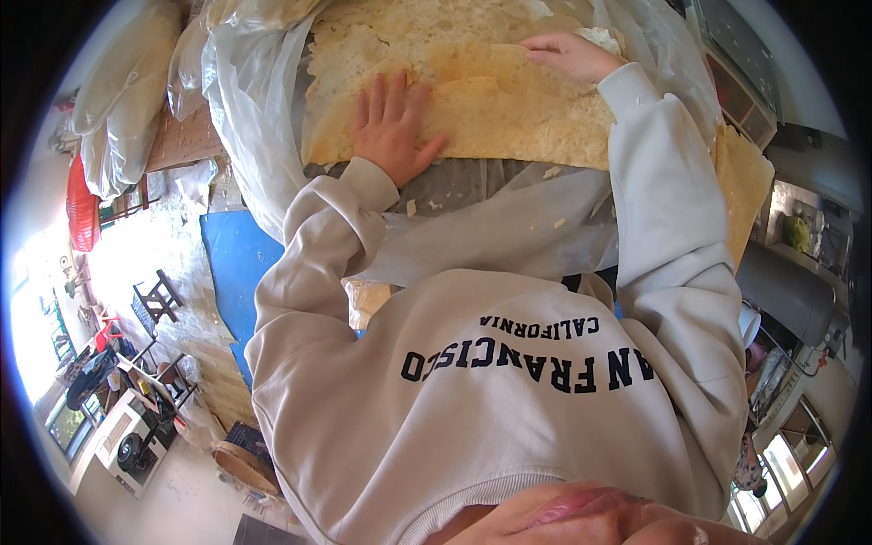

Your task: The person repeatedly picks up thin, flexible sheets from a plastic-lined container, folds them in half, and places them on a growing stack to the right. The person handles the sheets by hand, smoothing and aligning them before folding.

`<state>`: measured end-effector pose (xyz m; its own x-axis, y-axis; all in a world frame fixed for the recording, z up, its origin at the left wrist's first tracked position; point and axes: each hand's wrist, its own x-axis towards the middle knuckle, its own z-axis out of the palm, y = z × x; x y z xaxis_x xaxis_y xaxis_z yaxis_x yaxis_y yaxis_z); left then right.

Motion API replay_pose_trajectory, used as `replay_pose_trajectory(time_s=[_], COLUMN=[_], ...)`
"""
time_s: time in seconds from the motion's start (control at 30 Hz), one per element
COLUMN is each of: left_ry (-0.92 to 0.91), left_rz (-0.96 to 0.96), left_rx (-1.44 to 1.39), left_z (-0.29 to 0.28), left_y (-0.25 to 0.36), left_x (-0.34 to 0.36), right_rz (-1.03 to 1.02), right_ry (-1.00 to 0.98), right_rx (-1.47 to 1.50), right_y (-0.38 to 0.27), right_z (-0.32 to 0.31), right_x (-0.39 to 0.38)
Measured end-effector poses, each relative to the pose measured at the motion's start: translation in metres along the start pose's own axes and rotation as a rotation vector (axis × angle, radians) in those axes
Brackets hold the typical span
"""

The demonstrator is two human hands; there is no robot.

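Large, thin, golden-brown sheets of flatbread (509,118) lie in front of me on clear plastic. My left hand (393,132) rests flat on the left part of the top sheet, its fingers spread. Further away and to the right, my right hand (570,56) pinches the edge of a sheet between thumb and fingers. A fold or overlapping edge runs across the sheets between the two hands. Small flakes of flatbread (411,208) are scattered on the plastic sheeting (509,213) nearest me. Beside my right hand is a crumpled whitish piece (599,38).
Filled clear plastic bags (127,82) stand at the far left. A blue panel (238,263) is left of my body. Another piece of flatbread (740,182) hangs beyond my right sleeve. A white unit with a fan (132,445) and a round basket (245,468) are at lower left.
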<state>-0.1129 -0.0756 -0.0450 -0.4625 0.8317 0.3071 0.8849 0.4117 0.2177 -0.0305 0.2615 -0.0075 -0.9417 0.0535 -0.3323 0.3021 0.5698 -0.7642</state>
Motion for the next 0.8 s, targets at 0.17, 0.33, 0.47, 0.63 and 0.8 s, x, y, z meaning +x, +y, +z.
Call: replay_pose_trajectory(time_s=[0.17,0.33,0.47,0.63,0.8], left_ry=[-0.111,-0.135,-0.310,-0.156,-0.500], left_rz=[0.020,0.055,0.021,0.173,0.250], left_rx=[0.047,0.026,0.070,0.475,0.072], left_z=[0.000,0.000,-0.028,-0.087,-0.146], left_y=[-0.001,-0.006,-0.027,-0.028,0.019], left_x=[0.003,0.001,-0.002,-0.019,-0.043], right_rz=[-0.012,-0.204,-0.130,0.066,-0.354], right_ry=[0.316,0.373,0.399,0.307,0.543], right_rx=[-0.968,-0.892,-0.837,-0.816,-0.797], right_y=[-0.047,-0.041,-0.014,-0.042,-0.107], right_z=[0.037,0.100,0.107,0.114,0.205], right_x=[-0.053,-0.123,-0.145,-0.134,-0.095])
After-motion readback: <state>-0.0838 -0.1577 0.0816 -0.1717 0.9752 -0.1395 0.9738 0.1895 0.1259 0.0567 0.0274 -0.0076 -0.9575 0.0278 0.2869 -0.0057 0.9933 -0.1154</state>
